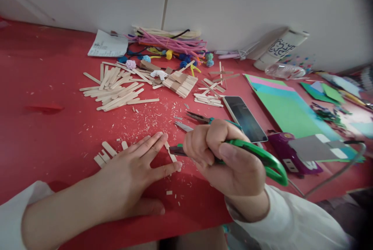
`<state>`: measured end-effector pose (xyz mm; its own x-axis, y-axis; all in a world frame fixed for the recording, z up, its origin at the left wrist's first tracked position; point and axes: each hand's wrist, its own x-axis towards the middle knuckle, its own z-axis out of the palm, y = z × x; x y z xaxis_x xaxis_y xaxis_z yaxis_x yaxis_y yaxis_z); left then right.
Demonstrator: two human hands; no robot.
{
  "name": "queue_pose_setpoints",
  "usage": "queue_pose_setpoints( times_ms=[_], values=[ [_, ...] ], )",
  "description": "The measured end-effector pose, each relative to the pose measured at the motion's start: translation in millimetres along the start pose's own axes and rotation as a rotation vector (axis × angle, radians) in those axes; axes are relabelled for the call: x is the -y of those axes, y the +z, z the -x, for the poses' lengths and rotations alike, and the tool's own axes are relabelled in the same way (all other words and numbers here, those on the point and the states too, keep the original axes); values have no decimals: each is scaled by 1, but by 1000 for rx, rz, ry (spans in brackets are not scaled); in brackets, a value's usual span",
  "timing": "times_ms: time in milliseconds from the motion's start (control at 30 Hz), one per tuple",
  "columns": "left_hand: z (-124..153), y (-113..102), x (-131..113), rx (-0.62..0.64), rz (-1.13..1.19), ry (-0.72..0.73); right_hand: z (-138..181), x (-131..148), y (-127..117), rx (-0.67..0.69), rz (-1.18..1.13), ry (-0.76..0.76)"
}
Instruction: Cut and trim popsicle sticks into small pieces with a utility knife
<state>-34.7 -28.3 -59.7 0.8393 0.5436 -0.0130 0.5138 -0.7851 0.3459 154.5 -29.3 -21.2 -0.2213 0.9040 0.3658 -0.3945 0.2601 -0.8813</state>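
Observation:
My left hand [131, 176] lies flat on the red table with its fingers spread. Two of its fingertips rest at the ends of a small notched wooden craft stick [172, 158]. In my closed right hand [224, 160] is a pair of green-handled pliers [271, 164], whose dark jaw tip meets or nearly meets the stick's edge. Cut craft stick pieces [102, 156] stick out beyond my left hand, partly covered by it. Just past my right hand lie dark-jawed pliers [199, 117] and a pointed silver blade [183, 126], their rear parts hidden.
Wood shavings are scattered over the red table [58, 141]. Loose craft sticks [116, 90] and a bundle [182, 84] lie behind, near pipe cleaners [171, 42]. A phone [246, 119], green paper sheets [288, 106], a purple case [288, 154] and a bottle [279, 49] occupy the right.

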Motion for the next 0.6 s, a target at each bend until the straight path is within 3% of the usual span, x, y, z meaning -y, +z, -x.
queue_pose_setpoints(
  times_ms=[600],
  values=[
    [1,3,1,-25,5,1,3,1,2,-6,18,-13]
  ],
)
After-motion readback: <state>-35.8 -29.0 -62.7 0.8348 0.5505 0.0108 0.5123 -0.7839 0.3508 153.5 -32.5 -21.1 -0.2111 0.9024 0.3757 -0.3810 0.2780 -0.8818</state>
